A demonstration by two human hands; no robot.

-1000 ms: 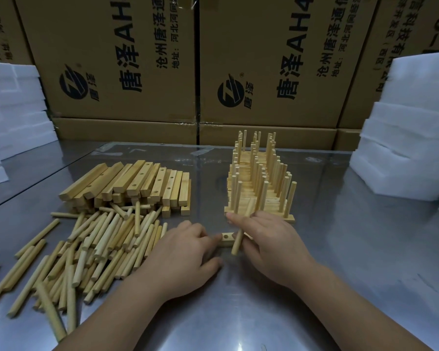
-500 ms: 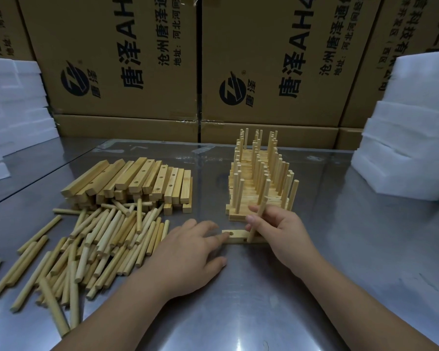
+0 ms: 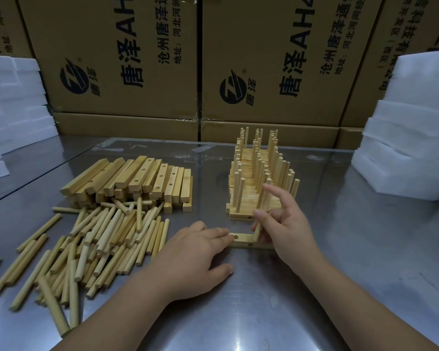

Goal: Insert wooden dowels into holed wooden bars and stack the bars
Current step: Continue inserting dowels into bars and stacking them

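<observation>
Bare wood on polished steel.
Pale round wooden dowels (image 3: pixel 107 239) and square holed wooden bars (image 3: pixel 137 176) look matt, unvarnished; grey metal table (image 3: pixel 360 249) glossy, lightly scuffed; brown cardboard boxes (image 3: pixel 112 59) dull.

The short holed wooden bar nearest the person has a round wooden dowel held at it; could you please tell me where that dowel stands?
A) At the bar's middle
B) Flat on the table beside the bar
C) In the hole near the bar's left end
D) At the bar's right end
D: the right hand pinches the round wooden dowel upright at the right end of the short holed wooden bar, while the hole near the left hand is empty.
</observation>
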